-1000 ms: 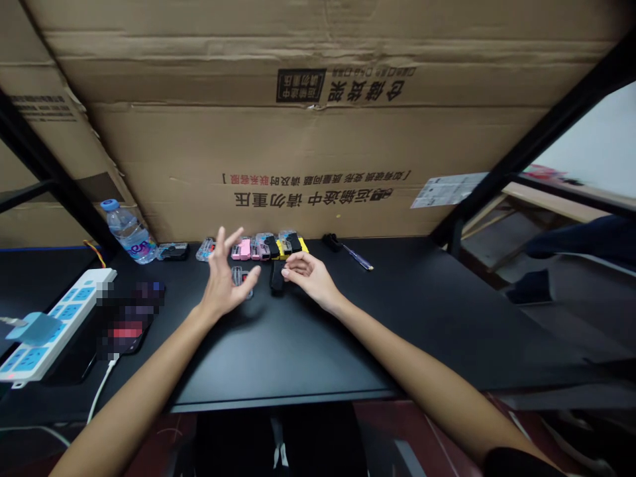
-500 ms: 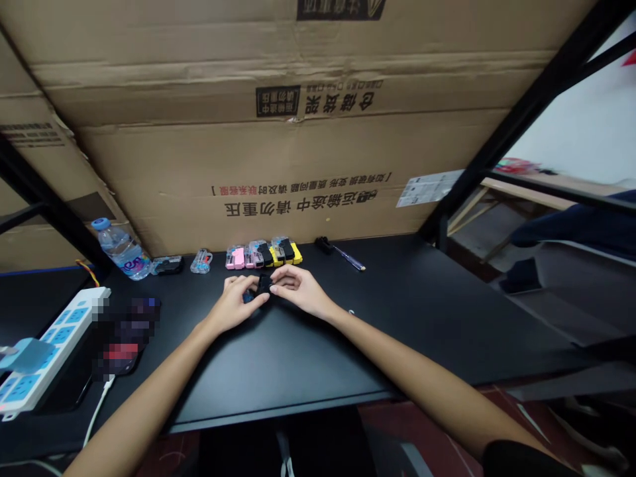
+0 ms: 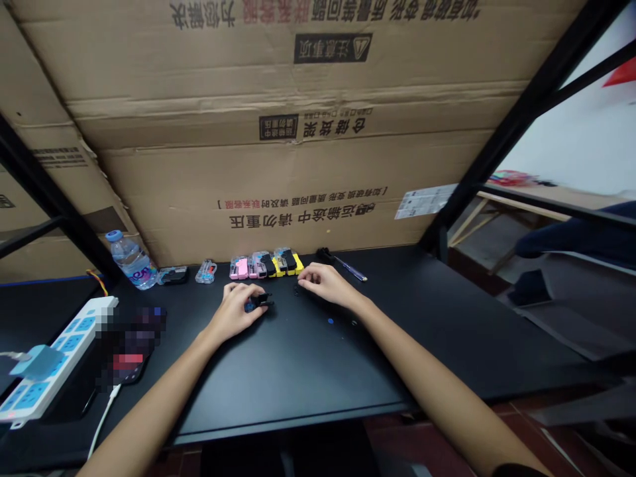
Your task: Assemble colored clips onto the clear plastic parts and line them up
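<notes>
My left hand (image 3: 239,308) is closed around a small black plastic part (image 3: 263,300) with a bit of blue beside it, just above the black table. Two thin prongs of the part stick out to the right past the fingertips. My right hand (image 3: 325,283) is apart from it, its fingers pinched together low over the table, beside some tiny dark pieces (image 3: 296,289). Whatever lies between those fingertips is too small to make out. A tiny blue disc (image 3: 330,320) and a small ring-like bit (image 3: 354,322) lie nearer to me, left of my right forearm.
Clear-bodied pink (image 3: 239,267) and yellow-black plastic pieces (image 3: 285,262) stand in a row by the cardboard (image 3: 298,172). A screwdriver (image 3: 351,268) lies right of them. A water bottle (image 3: 132,260), a power strip (image 3: 59,358) and a phone (image 3: 136,344) are at left.
My right hand has left the black part and moved right to the tiny dark pieces. My left hand keeps the part. The view has tilted up slightly.
</notes>
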Demonstrator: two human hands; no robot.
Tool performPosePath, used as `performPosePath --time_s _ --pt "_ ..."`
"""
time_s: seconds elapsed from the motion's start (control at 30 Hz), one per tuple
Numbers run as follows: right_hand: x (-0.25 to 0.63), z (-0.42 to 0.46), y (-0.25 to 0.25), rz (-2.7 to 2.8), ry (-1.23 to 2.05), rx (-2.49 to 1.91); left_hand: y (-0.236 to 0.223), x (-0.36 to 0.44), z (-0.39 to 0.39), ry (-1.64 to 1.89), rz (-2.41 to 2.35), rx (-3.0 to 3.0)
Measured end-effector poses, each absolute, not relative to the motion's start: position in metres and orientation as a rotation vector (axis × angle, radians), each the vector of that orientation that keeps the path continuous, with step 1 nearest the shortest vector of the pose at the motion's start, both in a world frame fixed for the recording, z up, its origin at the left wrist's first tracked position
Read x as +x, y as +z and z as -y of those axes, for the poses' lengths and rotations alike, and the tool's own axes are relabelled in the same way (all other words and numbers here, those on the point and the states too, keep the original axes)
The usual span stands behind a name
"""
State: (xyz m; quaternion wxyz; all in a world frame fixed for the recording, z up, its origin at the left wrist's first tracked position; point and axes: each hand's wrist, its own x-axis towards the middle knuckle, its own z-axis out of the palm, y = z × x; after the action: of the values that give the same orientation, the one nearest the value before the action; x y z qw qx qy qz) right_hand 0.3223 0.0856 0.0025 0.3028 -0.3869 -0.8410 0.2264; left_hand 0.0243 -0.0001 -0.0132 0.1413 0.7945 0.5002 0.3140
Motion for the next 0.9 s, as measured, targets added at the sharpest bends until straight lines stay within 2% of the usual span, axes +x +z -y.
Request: performPosePath --time_s 0.27,0.7,0.9 --pt "0.319 -0.083 -0.008 2.389 0.532 -1.037 -0.009 0.028 0.0 0.975 -1.455 2.166" --pt "0.317 -0.078 -0.005 2.403 0.67 -0.957 -0.009 0.027 0.0 0.946 -1.401 2.216" --pt "0.3 -0.064 0.004 2.282 0.874 -0.856 -0.009 0.026 0.0 0.936 -1.395 2.23"
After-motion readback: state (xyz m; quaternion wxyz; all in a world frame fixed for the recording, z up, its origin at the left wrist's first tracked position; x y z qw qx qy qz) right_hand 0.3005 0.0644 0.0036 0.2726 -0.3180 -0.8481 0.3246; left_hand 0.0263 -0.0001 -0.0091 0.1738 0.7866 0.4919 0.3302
